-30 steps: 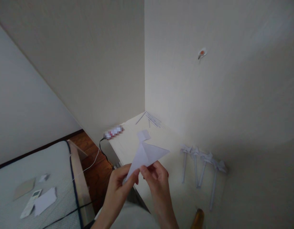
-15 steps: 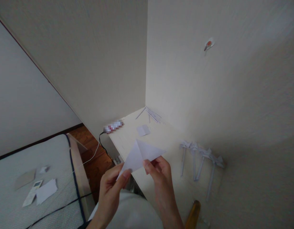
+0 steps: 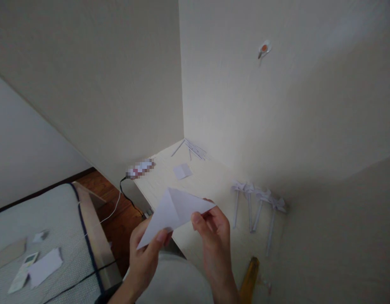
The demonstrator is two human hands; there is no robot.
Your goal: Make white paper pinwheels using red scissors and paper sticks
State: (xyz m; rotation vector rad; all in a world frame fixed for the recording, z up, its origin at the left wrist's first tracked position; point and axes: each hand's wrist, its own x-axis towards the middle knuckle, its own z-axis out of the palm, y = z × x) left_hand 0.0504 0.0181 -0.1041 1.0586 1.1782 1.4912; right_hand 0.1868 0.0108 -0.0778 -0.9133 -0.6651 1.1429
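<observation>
Two bare hands on one folded sheet of white paper (image 3: 171, 213), roughly a triangle with a crease running down from its top point. It's held up in the air over the near edge of the pale surface (image 3: 212, 179). Left hand (image 3: 145, 249) has its grip closed on the lower left part, thumb on the front and fingers tucked behind. Right hand (image 3: 215, 232) has the other end, grip pinched near the right corner, thumb at the bottom edge and fingers behind.

Past that there's a small white square (image 3: 182, 171) flat on the surface, then a bunch of thin sticks (image 3: 196, 150) fanned out where the walls (image 3: 277, 105) meet. Over to the right, four folded tops on white stems (image 3: 258, 195) are lined up by the wall. Some amber thing (image 3: 249, 278) pokes up at the bottom, can't tell what. Blurred-out object (image 3: 140, 168) with a black cord (image 3: 121, 188) sits at the left edge, and a remote (image 3: 20, 276) touches a white sheet (image 3: 46, 267) on the mattress (image 3: 61, 215).
</observation>
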